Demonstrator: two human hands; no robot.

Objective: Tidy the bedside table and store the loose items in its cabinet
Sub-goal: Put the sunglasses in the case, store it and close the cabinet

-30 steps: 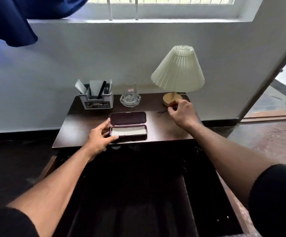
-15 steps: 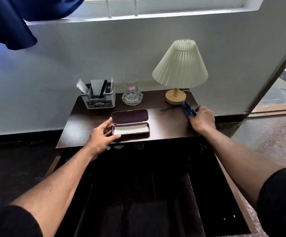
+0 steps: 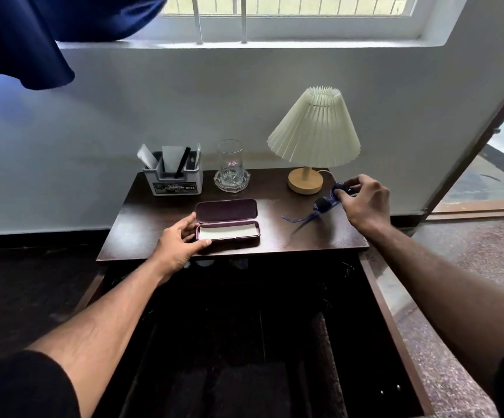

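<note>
Currently, head view: right hand (image 3: 365,203) pinches a blurred blue item (image 3: 323,205), probably spectacles, over the far right of the bedside table (image 3: 154,230), just beside the lamp base (image 3: 305,182); swinging it could clip lamp or cord. Left hand (image 3: 178,239), fingers curled, grips the open case (image 3: 228,220) near the front edge. Organizer (image 3: 177,184) reads "OPEL"; glass (image 3: 231,167) sticker unreadable.

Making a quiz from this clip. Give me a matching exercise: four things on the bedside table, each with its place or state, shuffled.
1 case
2 blue glasses
3 tumbler
4 lamp

A in the right hand
B standing in a glass dish
C open, left hand gripping its end
D back right of the table

Pairs: 1-C, 2-A, 3-B, 4-D
</note>
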